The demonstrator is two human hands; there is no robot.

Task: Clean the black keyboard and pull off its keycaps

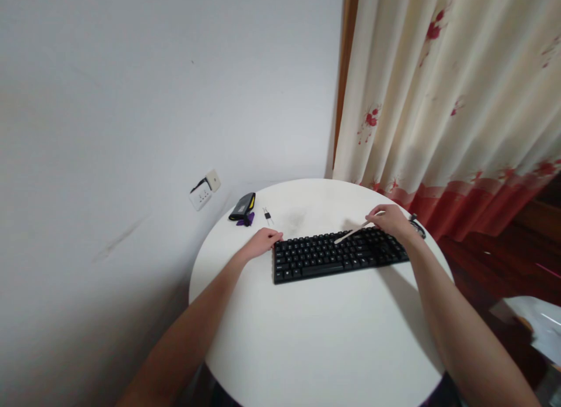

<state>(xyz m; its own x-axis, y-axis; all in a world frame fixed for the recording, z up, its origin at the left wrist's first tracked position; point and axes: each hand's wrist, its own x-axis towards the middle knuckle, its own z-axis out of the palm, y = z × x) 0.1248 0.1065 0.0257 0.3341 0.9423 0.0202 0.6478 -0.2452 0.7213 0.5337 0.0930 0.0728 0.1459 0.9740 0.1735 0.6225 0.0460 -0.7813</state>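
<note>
A black keyboard (pixel 324 271) lies flat on the round white table. My left hand (pixel 263 241) is at its upper left corner, fingers curled closed against the edge. My right hand (pixel 391 218) is above the keyboard's right part, closed in a pinch around a long, thin cotton swab (pixel 356 230). The swab slants down to the left, and its pale tip is at the keys near the upper middle; I cannot tell whether it touches them. My right hand and forearm hide part of the keyboard's right end.
On the table (pixel 324 337), a dark case with yellow edging (pixel 242 207) stands by a purple cloth (pixel 246 219) at the back left. A small black item with thin prongs (pixel 268 216) lies nearby. A black cable (pixel 417 226) is beyond my right wrist. Wall and curtain (pixel 407 103) border the table.
</note>
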